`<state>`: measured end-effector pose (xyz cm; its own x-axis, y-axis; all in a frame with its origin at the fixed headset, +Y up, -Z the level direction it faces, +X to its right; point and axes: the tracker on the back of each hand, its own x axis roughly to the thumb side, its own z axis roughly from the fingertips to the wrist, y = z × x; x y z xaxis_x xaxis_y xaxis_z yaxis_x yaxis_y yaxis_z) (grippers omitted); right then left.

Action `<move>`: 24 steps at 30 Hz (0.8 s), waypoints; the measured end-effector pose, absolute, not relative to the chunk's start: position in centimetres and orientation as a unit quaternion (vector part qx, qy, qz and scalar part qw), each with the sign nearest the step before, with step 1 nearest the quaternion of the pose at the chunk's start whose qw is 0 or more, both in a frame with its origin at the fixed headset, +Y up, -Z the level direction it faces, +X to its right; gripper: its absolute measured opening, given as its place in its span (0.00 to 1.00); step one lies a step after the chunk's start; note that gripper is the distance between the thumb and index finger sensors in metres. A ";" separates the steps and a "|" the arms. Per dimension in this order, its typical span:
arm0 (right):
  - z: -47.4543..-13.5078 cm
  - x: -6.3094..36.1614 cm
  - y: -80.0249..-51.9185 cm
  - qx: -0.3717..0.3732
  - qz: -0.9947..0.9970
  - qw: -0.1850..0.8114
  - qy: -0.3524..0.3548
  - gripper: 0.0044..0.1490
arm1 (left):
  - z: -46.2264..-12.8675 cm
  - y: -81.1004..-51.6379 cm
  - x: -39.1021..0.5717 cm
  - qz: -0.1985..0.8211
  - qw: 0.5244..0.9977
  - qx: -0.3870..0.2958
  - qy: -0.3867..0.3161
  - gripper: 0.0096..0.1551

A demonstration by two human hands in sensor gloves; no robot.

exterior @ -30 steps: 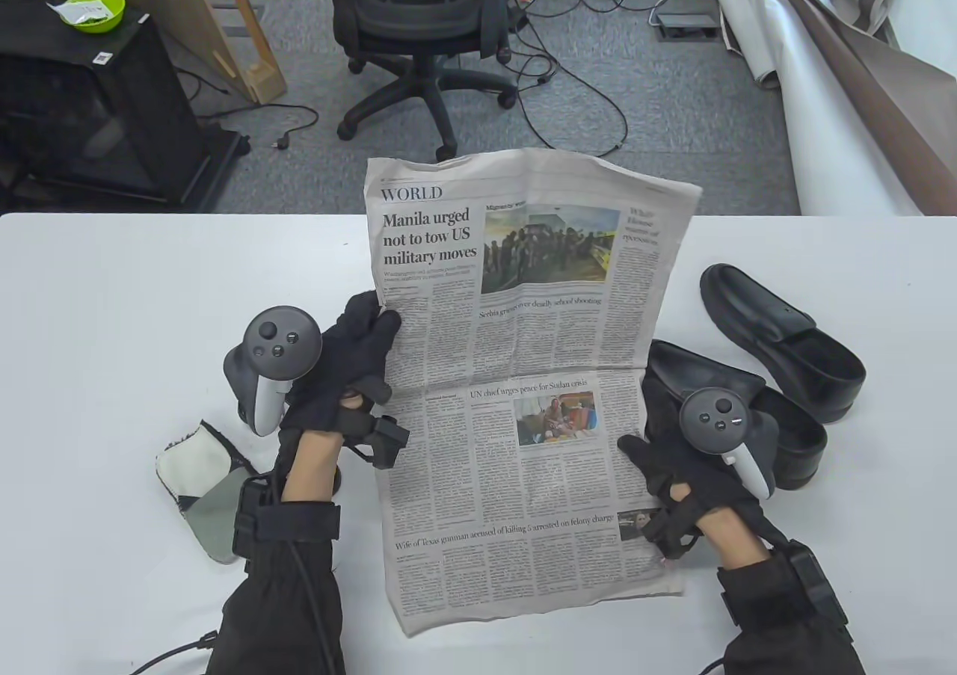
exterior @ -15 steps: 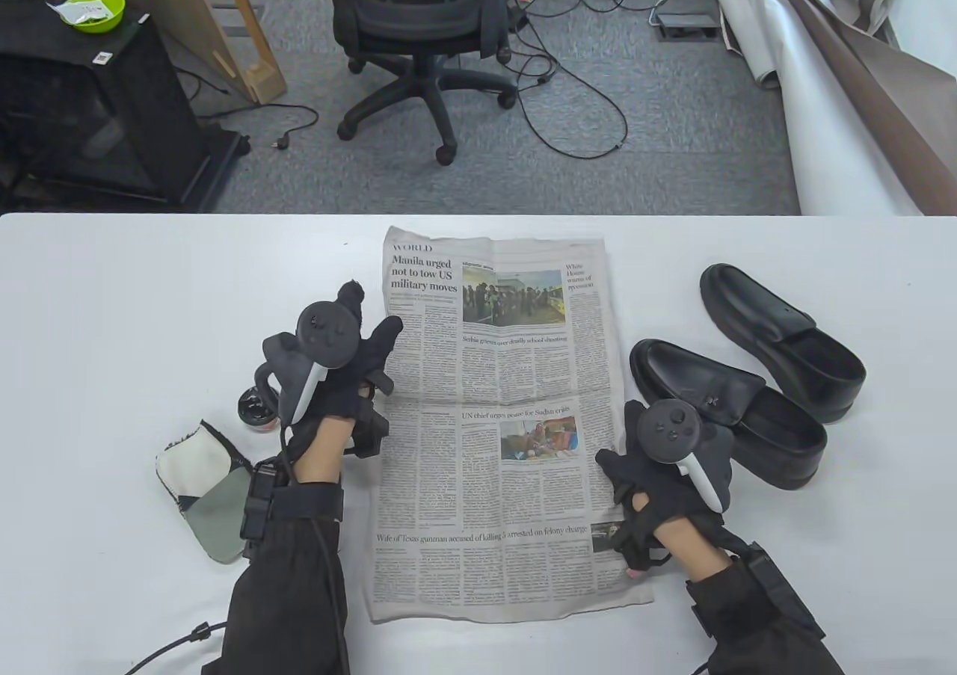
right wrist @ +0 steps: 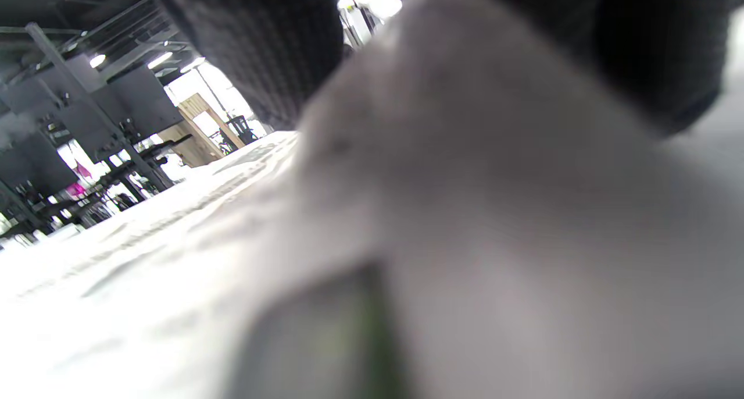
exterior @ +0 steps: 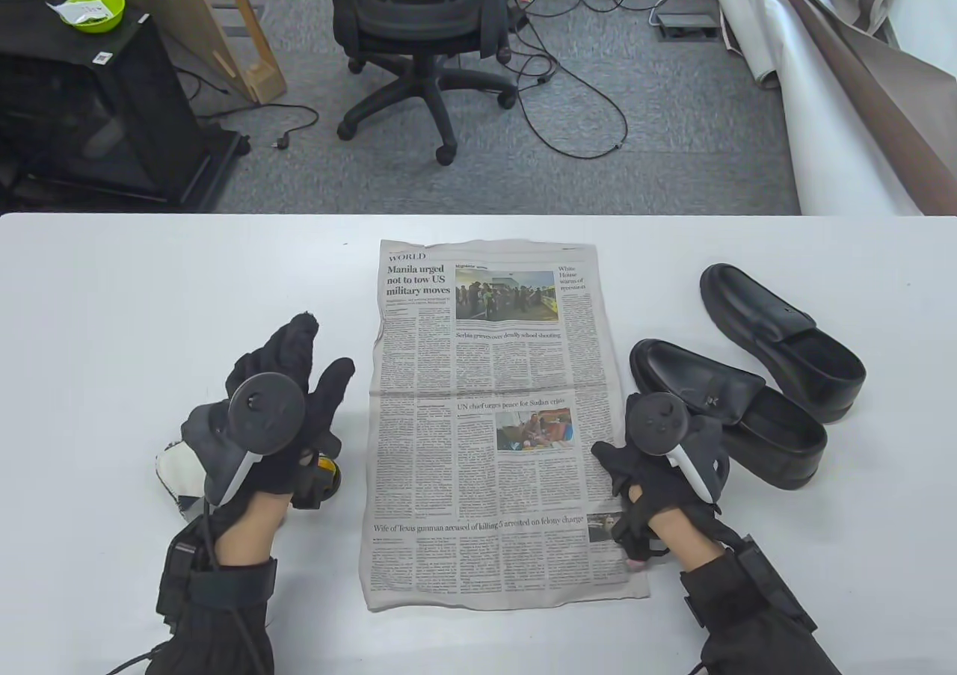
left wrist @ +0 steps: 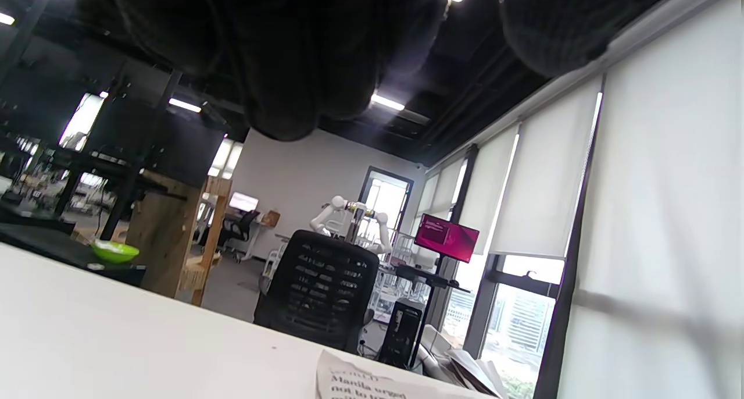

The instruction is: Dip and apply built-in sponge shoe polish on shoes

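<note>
Newspaper is being pinned flat on the table by the right hand, apparently as a polish guard. Left hand, fingers relaxed and empty, is being poised over the polish tin. Shoes are being kept just right of the paper

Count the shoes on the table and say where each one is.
2. Both lie right of the newspaper: the near shoe beside the right hand, the far shoe behind it. None looks hidden.
</note>
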<state>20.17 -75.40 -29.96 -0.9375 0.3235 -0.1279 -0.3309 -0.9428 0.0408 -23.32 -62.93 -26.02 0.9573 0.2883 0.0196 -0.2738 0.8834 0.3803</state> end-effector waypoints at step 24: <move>-27.4 26.8 -68.8 -0.165 0.976 -0.054 -0.134 0.53 | -24.9 -66.7 -23.9 0.106 0.982 0.156 0.000 0.44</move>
